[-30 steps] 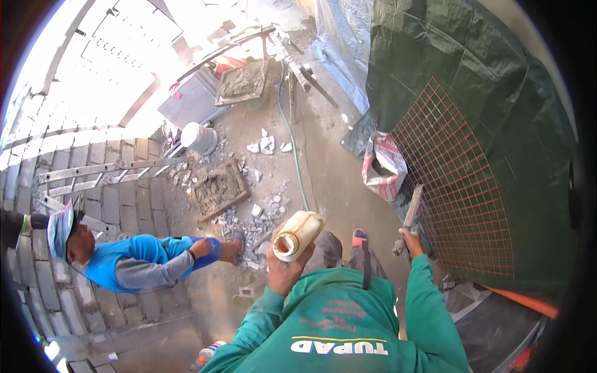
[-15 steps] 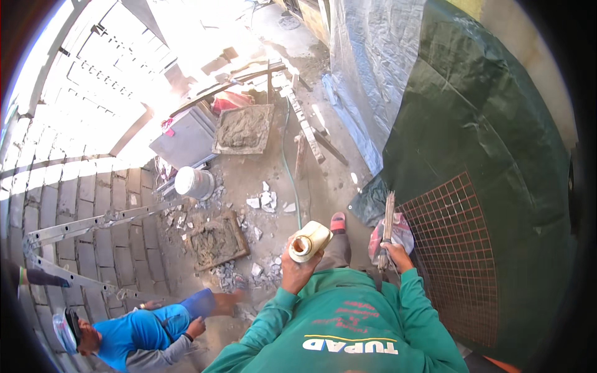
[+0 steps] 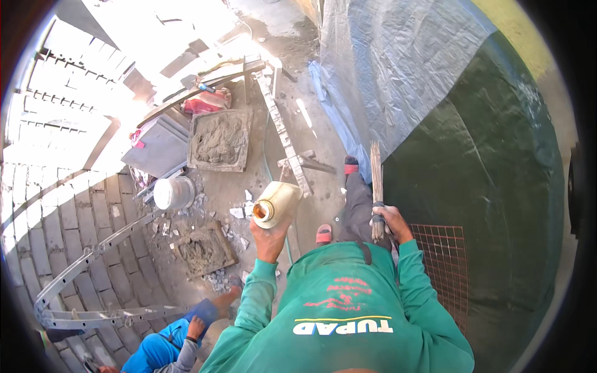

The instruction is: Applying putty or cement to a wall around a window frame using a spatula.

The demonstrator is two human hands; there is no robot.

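My left hand (image 3: 271,242) is closed around a cream plastic bottle (image 3: 283,198), held out in front of me. Its uncapped mouth, with an orange-brown inside, points up toward me. In my right hand (image 3: 393,222) is a stick broom (image 3: 375,171), a bundle of thin, pale sticks bound with dark material near the grip. My fingers wrap around that bound end, and the sticks point away from me. The broom is beside my leg, close to the green tarp (image 3: 485,180). How full the bottle is cannot be seen.
Left of me lie mixing trays of wet mortar (image 3: 219,142), a white bucket (image 3: 174,193), and broken rubble. A narrow wooden sawhorse (image 3: 283,133) stands ahead. A co-worker in blue (image 3: 155,353) sits lower left by a metal ladder (image 3: 112,239). Rusty wire mesh (image 3: 443,261) leans at right.
I have stepped forward, so the trays, bucket and co-worker sit farther left or lower. My left hand with the bottle has moved outward to the left. Both hands keep their holds.
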